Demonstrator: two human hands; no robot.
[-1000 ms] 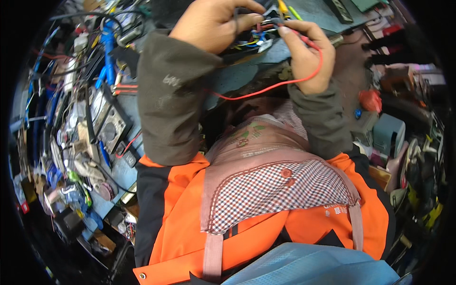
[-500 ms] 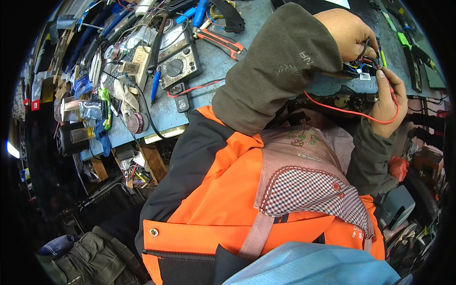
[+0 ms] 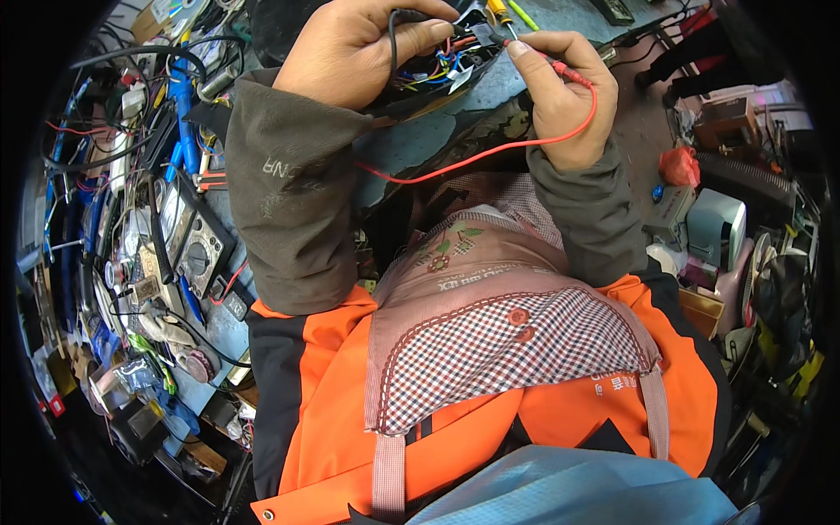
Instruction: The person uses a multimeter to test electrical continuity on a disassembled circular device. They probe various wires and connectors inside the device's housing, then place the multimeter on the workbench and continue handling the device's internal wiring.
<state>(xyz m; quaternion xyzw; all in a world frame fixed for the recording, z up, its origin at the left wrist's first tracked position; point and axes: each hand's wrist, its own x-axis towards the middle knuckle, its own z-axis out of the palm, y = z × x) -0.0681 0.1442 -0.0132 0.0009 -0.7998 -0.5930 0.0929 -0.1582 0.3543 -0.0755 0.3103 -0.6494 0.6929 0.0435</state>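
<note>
My left hand (image 3: 350, 52) pinches a black test probe whose black lead (image 3: 394, 44) loops beside the thumb. My right hand (image 3: 573, 105) is closed on a red test probe (image 3: 547, 59); its red lead (image 3: 477, 164) curves below the hand and runs left under my left sleeve. Both probes point at a bundle of coloured wires (image 3: 451, 66) in a dark housing at the bench edge. Whether the tips touch anything there is too small to tell. An analogue multimeter (image 3: 201, 252) with a round dial lies left of my left forearm.
A yellow-handled screwdriver (image 3: 499, 10) and a green stick (image 3: 522, 16) lie just beyond the wires. Tools, cables and a blue pen (image 3: 191, 297) crowd the bench's left side. To the right, below the bench, stand a grey device (image 3: 716, 229) and a red bag (image 3: 678, 166).
The view has swung right, so the bench clutter shifts left and down and my hands appear nearer the middle. Both hands still hold the probes by the wires.
</note>
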